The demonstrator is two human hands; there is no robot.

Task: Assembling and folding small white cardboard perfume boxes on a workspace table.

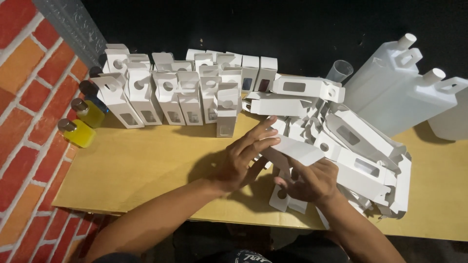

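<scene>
Flat white carton [297,148]: on the counter [146,165], front of the loose pile [360,146], between both hands. Left hand [239,160] fingers released, pressing its edge; right hand [309,182] fingers grasping its lower end. Advice: crease along scored folds, matching the boxed rows [185,92].

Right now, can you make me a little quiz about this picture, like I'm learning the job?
1. True or false: the finished white boxes stand upright in rows at the back of the table.
2. What colour is the liquid in the two small bottles nearest the brick wall?
3. Which hand lies flat on the folded white box: A left hand, B right hand?

Key: 1 true. 2 yellow. 3 A, while the right hand grips it from below, beside the heap of flat boxes.
</scene>
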